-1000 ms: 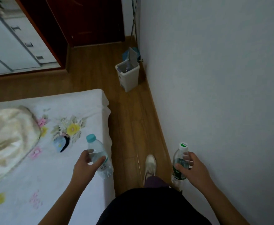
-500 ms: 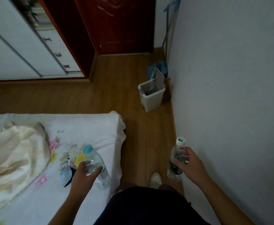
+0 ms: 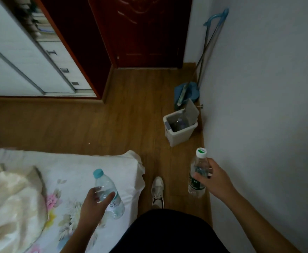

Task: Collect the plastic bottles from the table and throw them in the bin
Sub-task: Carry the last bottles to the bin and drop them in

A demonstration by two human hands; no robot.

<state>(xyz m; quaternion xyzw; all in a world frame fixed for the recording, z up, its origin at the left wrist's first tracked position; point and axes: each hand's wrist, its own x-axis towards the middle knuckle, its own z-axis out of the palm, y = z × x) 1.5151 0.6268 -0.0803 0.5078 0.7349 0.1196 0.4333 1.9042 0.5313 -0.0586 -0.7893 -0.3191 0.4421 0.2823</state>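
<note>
My left hand (image 3: 94, 203) grips a clear plastic bottle with a teal cap (image 3: 107, 192) over the corner of the bed. A clear bottle with a white and green cap and a dark green label (image 3: 198, 172) is upright in my right hand (image 3: 216, 181), close to the wall. The white bin (image 3: 179, 132) stands on the wooden floor ahead by the wall, its flap lid tipped up. At least one clear bottle lies inside it.
A bed with a floral sheet (image 3: 80, 170) and a cream blanket (image 3: 8, 199) fills the lower left. A blue dustpan and broom (image 3: 187, 92) lean on the wall behind the bin. A dark red door (image 3: 145, 33) and white wardrobe (image 3: 12, 57) stand beyond. My shoe (image 3: 157, 190) is on the floor strip.
The view has moved forward along the strip between bed and wall, so the bin looks nearer and lower in the frame. Both hands keep their bottles.
</note>
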